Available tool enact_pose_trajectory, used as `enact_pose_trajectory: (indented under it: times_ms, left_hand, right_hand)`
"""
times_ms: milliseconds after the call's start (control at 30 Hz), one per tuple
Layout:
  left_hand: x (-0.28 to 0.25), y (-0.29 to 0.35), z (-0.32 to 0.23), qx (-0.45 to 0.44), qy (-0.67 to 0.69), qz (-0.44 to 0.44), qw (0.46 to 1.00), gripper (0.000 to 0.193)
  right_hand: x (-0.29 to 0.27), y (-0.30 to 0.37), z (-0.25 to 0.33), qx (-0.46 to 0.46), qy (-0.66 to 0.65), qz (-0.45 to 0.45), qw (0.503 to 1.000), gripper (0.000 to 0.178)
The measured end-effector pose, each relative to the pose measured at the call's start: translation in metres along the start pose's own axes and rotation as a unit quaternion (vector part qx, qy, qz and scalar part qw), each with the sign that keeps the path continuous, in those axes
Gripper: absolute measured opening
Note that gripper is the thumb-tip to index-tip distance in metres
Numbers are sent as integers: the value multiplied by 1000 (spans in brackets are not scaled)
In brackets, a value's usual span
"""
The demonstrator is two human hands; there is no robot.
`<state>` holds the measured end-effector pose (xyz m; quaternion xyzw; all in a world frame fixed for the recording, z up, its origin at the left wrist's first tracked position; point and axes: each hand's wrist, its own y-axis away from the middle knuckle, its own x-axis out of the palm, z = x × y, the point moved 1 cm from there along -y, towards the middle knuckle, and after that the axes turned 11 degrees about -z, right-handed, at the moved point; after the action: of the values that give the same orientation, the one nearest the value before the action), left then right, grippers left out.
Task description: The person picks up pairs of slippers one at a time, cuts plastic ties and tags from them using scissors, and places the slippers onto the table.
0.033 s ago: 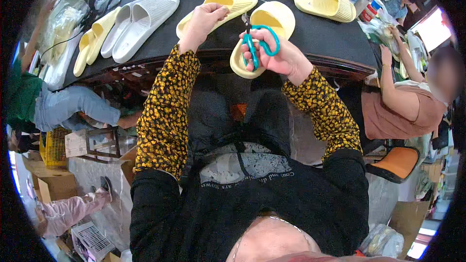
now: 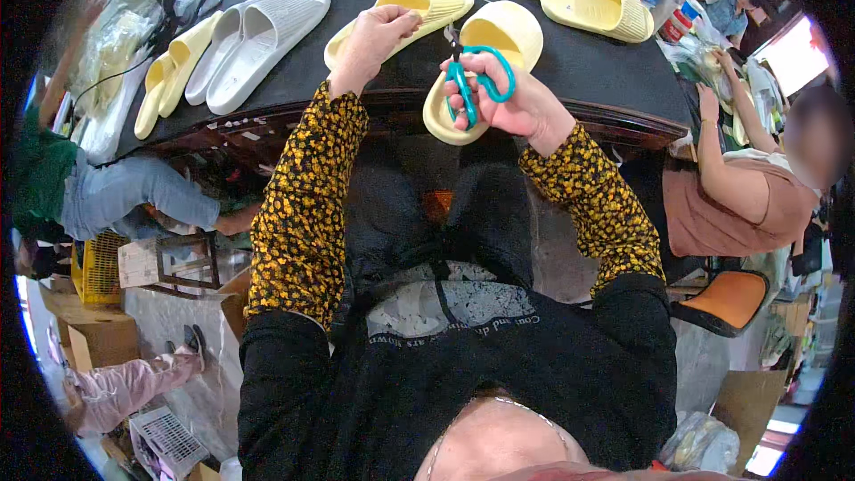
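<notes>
The step in hand looks like trimming: the right hand [image 2: 512, 107] has its fingers through the loops of a pair of teal-handled scissors [image 2: 476, 89], blades pointing up at the near edge of a pale yellow moulded foam slide sandal [image 2: 494, 53]. That sandal hangs half over the near rim of the dark bench [image 2: 374, 89], heel end toward the person. The left hand [image 2: 378, 36] rests on a second pale yellow foam slide [image 2: 419, 4] just to the left, fingers curled loosely over its strap, pressing it down rather than pinching. The next cut seems to call for a steady sandal and small snips along its rim. The foam is smooth, thick-soled and matte. Further left lie white ridged slides [image 2: 263, 31].
</notes>
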<state>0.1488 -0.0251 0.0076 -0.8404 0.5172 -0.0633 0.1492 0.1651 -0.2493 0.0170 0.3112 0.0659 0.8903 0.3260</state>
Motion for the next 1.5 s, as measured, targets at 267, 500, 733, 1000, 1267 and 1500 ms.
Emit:
enact_pose_trajectory:
  times_ms: [267, 500, 733, 1000, 1267, 1500]
  left_hand:
    - [-2, -8, 11, -8, 10, 0, 1000, 23]
    - [-2, -8, 12, -3, 6, -16, 1000, 22]
    - [-16, -5, 8, -52, 154, -85, 983, 21]
    - [-76, 81, -50, 34, 126, -189, 973, 19]
    - [-199, 222, -36, -46, -202, -262, 943, 17]
    - [-311, 379, 85, -199, -605, -78, 767, 29]
  right_hand:
    - [-2, -2, -1, -23, 20, -30, 999, 30]
    - [0, 7, 1, -130, 116, -58, 983, 31]
    - [-15, 13, 26, -304, 289, -145, 896, 40]
    - [-23, 7, 24, -300, 286, -151, 897, 45]
    - [-31, 14, 32, -287, 280, -183, 898, 42]
    - [-31, 10, 28, -277, 270, -169, 906, 42]
